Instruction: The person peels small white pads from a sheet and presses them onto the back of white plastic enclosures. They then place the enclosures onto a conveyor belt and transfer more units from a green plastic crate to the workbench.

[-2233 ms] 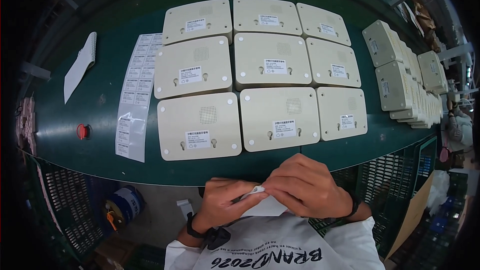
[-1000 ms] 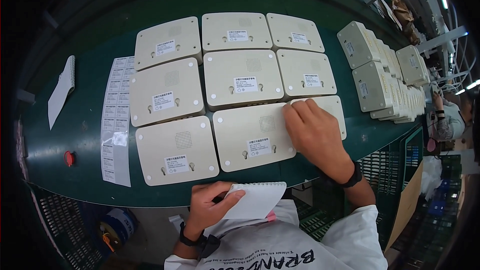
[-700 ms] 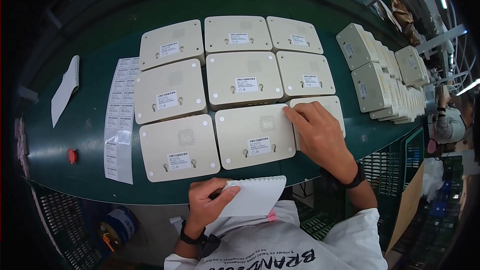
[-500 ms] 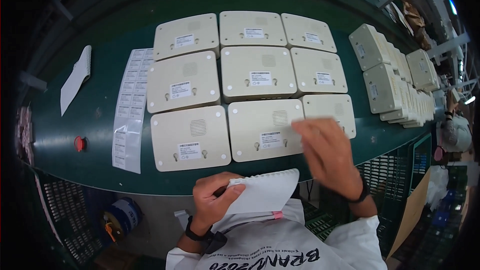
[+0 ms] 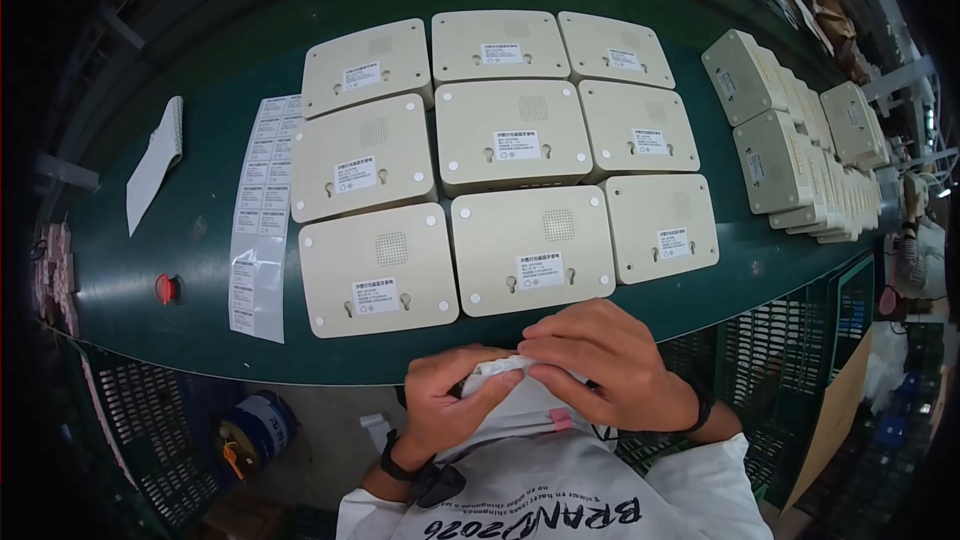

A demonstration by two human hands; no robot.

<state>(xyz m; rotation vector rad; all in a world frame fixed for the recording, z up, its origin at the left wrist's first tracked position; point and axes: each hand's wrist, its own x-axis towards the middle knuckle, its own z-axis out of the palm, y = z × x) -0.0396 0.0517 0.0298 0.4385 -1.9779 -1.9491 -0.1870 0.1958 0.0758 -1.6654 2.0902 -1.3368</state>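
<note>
White pad [image 5: 492, 368] is in front of my body, just off the near edge of the green tabletop [image 5: 330, 365], and my left hand [image 5: 448, 398] is grasping it, thumb laid over its upper edge. My right hand [image 5: 608, 365] meets that same edge with bent fingers; whether its fingertips pinch anything, I cannot tell. Beyond my hands, nine cream casings [image 5: 515, 135] lie in three rows of three, each with a white label facing up. Four of them, the left and middle ones of the two nearer rows, carry white round dots at their corners; the other five show small dark holes there. To their left lie a label sheet [image 5: 260, 275], a small red round object [image 5: 166, 289] and a folded-over white notepad [image 5: 155, 165]. More cream casings [image 5: 770, 160] stand packed together at the right.
</note>
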